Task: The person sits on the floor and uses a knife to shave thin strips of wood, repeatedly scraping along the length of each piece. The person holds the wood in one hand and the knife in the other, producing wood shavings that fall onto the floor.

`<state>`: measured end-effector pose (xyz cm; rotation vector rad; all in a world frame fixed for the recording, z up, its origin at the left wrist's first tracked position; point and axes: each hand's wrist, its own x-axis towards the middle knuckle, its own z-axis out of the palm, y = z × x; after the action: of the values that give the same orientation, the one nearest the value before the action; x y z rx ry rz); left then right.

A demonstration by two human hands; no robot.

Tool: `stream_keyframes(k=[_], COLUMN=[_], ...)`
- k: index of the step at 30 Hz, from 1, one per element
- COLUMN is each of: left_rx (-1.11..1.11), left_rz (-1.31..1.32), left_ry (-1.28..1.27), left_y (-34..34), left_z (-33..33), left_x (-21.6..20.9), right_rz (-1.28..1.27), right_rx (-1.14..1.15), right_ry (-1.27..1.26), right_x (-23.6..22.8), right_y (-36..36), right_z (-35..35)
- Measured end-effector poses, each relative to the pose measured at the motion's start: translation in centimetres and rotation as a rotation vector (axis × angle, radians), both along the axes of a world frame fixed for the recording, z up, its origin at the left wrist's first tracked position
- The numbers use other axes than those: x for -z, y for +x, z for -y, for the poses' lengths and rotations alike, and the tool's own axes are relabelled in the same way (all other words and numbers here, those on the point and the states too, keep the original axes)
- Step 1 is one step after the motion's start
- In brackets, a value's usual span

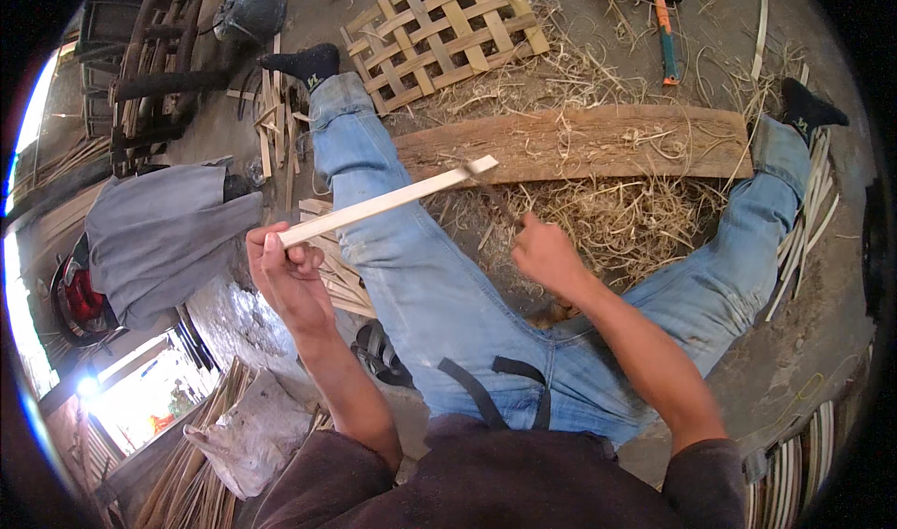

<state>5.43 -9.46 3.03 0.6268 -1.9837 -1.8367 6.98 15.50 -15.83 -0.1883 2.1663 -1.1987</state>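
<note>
My left hand grips the near end of a long pale bamboo strip, which slants up to the right over my left leg in blue jeans. My right hand is closed on the handle of a knife; its blade meets the strip's far end. Just beyond that end, a rough wooden plank lies across the floor between my legs, with a heap of bamboo shavings in front of it.
A woven bamboo lattice panel lies at the top, a hammer with an orange and green handle to its right. Bundles of bamboo strips lie at lower left and beside my right leg. Grey cloth covers something on the left.
</note>
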Motion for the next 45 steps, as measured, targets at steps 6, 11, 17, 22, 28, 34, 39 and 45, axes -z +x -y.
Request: stream_keyframes(k=[6,11,17,22,28,34,39,45], left_rx=[-0.024,-0.092,-0.069,-0.04,-0.082,-0.039,-0.046,-0.028], left_rz=[-0.007,-0.003,0.005,-0.015,0.02,0.02,0.03,0.007], left_ry=[-0.002,-0.101,-0.248,-0.228,-0.263,-0.345,-0.361,-0.409], left_y=[-0.6,-0.7,2.2,4.3,5.0,4.6,5.4,4.7], left_z=[1.3,0.9,1.1,-0.2,-1.0,-2.2,-2.1,-1.6], left_x=[0.6,0.5,0.5,-0.6,-0.9,-1.4,-1.3,-1.3], right_rz=[-0.01,0.031,-0.006,-0.023,0.094,0.046,0.052,0.05], right_rx=[0.001,0.089,0.056,0.002,-0.133,-0.031,-0.054,-0.038], right_ry=[0.027,0.141,0.15,-0.029,-0.298,-0.348,-0.351,-0.344], right_x=[2.0,2.3,0.7,-6.4,-16.9,-14.0,-13.1,-11.9], right_y=[0.7,0.4,0.6,1.6,2.5,2.8,3.1,2.1], right_z=[-0.7,-1.7,-1.2,1.7,4.7,4.9,4.4,3.4])
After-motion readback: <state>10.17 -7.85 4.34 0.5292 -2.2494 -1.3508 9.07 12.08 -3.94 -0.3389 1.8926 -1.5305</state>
